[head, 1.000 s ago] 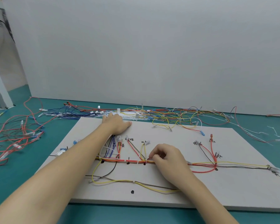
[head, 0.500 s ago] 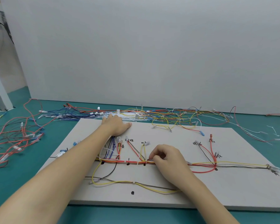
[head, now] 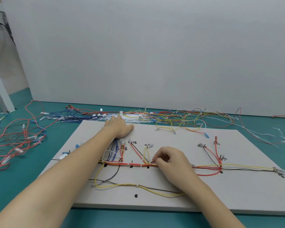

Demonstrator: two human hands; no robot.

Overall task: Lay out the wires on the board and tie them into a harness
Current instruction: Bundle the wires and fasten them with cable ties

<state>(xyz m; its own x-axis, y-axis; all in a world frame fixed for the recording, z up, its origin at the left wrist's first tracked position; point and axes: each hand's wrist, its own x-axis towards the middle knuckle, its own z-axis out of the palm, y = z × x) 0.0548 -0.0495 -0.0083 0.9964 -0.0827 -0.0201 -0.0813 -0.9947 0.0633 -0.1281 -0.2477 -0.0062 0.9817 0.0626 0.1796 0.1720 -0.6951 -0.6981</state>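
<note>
Harness trunk (head: 135, 164): long axis left-right across board (head: 179, 139).
Right hand (head: 171, 160): pinching trunk, frame centre.
Left hand (head: 118, 127): flat, fingers extended, board's far edge.

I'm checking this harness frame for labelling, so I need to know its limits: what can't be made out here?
Head view only:
- Left hand: its fingertips reach past the board edge into the white cable ties; whether they hold one is hidden.
- Right hand: its curled fingers cover the wire bundle where it pinches.
- Handwritten labels: too small to read.
- Red wires: cut off by the left edge.
</note>
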